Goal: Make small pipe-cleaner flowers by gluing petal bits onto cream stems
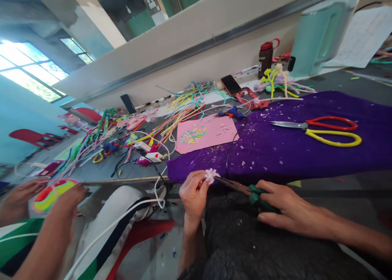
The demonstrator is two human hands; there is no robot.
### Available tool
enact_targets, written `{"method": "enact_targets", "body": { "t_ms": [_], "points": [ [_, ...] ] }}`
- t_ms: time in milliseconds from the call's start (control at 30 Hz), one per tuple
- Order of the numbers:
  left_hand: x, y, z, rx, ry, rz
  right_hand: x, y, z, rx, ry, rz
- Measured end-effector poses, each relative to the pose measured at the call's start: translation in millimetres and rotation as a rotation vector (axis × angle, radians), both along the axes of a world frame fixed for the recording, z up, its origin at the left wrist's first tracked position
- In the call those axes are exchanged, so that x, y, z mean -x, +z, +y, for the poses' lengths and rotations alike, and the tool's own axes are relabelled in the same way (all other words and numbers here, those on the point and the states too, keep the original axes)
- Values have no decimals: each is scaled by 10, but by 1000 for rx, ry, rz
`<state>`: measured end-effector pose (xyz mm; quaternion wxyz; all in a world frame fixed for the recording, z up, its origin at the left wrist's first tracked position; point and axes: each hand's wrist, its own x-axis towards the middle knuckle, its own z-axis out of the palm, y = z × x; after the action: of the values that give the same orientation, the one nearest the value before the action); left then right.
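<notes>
My left hand [194, 191] pinches a small pale pink fluffy flower-like piece [211, 175] between thumb and fingertips, over my lap. Wrapped round the green handles of a pair of long-nosed pliers [255, 197] is my right hand [283, 208]. The pliers' metal jaws point left, and their tips touch the right side of the pale piece; whether they grip it is too small to tell. Beyond both hands a purple cloth [266, 157], dotted with pale scraps, covers the table edge. Scissors [321, 129] with one red and one yellow handle lie on it.
Pink card [206, 133] bears small coloured bits. Behind stand a brown bottle [266, 60] and a pale green jug [317, 39], near a phone [231, 85]. Coloured fuzzy stems [176, 123], glue guns and cables lie leftward. At far left, a person's hands hold a bright round piece [53, 195].
</notes>
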<state>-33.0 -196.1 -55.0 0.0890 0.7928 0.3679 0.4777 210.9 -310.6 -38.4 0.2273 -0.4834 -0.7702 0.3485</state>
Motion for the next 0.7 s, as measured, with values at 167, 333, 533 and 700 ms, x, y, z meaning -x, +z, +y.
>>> {"method": "enact_targets", "body": {
  "t_ms": [167,333,533,700],
  "points": [
    [-9,-2,-7,1,-12,1,-66,11,33,147,108,251],
    [-13,-18,-12,11,-26,-2,-109,-46,81,293,149,415],
    [-14,-40,-17,25,-35,-11,-154,-120,105,460,174,554],
    [-29,-60,-23,55,-38,-33,-163,-161,109,609,176,682]
  ]
}}
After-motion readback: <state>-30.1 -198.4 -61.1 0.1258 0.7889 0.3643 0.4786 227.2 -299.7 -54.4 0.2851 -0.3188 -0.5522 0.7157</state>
